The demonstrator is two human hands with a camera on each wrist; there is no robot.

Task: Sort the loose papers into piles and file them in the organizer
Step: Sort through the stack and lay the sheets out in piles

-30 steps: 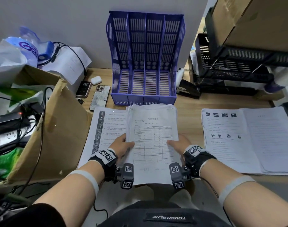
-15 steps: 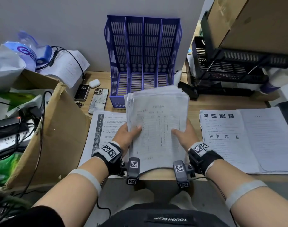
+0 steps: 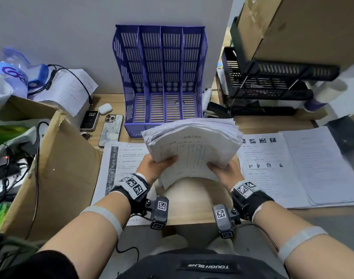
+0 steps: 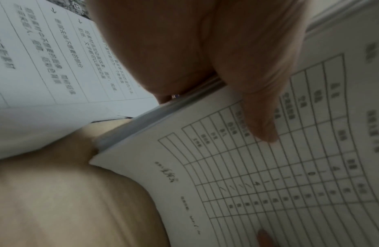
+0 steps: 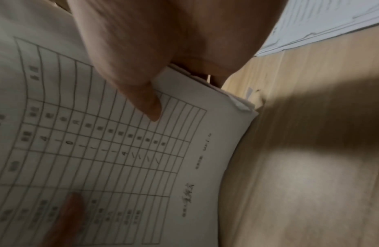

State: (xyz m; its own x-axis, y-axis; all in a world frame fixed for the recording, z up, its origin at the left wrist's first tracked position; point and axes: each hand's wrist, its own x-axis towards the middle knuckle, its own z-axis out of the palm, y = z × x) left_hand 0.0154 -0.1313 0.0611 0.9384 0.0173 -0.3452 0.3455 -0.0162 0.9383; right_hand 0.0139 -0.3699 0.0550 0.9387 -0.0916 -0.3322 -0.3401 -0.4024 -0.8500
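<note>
A thick stack of white papers [image 3: 192, 146] with a printed table on top is held above the desk, bowed upward and tilted toward the organizer. My left hand [image 3: 158, 165] grips its left edge, thumb on top [image 4: 262, 120], fingers underneath. My right hand [image 3: 224, 170] grips its right edge the same way, thumb on the table print [image 5: 146, 100]. The purple organizer [image 3: 162, 77] with several upright slots stands against the wall just beyond the stack; its slots look bare. One printed sheet [image 3: 123, 158] lies on the desk at the left, and two paper piles [image 3: 292, 168] lie at the right.
A cardboard box [image 3: 57, 168] with cables stands at the left. Two phones [image 3: 110, 131] and an earbud case [image 3: 105, 108] lie left of the organizer. A black wire rack [image 3: 272, 83] and a stapler [image 3: 216, 109] sit at the right back. The wooden desk edge [image 3: 192, 214] is near my body.
Both hands lifted the paper stack off the desk and carried it forward toward the organizer; the stack now bows upward with its far edge fanned.
</note>
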